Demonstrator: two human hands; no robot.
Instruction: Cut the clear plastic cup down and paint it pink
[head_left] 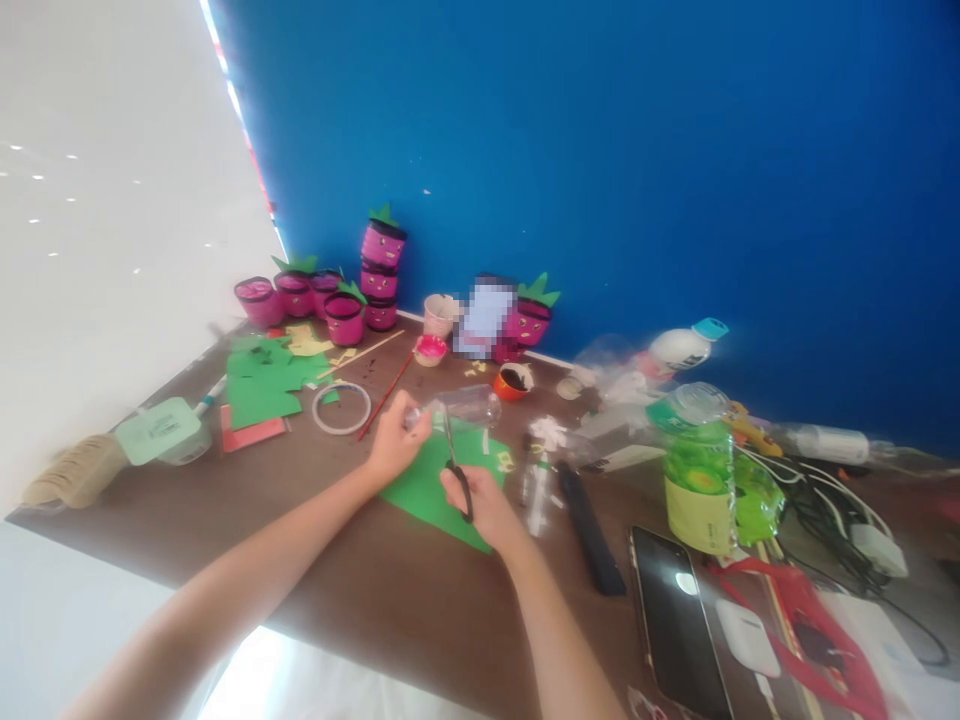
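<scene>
My left hand [397, 435] is closed around the near end of a clear plastic bottle [476, 405] lying on its side; the grip is partly blurred. In my right hand [484, 505] are scissors [448, 435] with black handles, their blades pointing up and away from me. The blades reach the bottle beside my left fingers; whether they touch it I cannot tell. Beneath both hands lies a sheet of green paper [427, 490], with small pale yellow scraps [505, 461] on its right edge.
Pink pots [343, 320] with faces, several of them, stand by the blue wall. Left are green paper pieces [259, 380] and a tape roll [341, 408]. A paintbrush [386, 398] lies beyond my left hand. Right are a phone [679, 620], a green bottle [697, 480] and cables [832, 520].
</scene>
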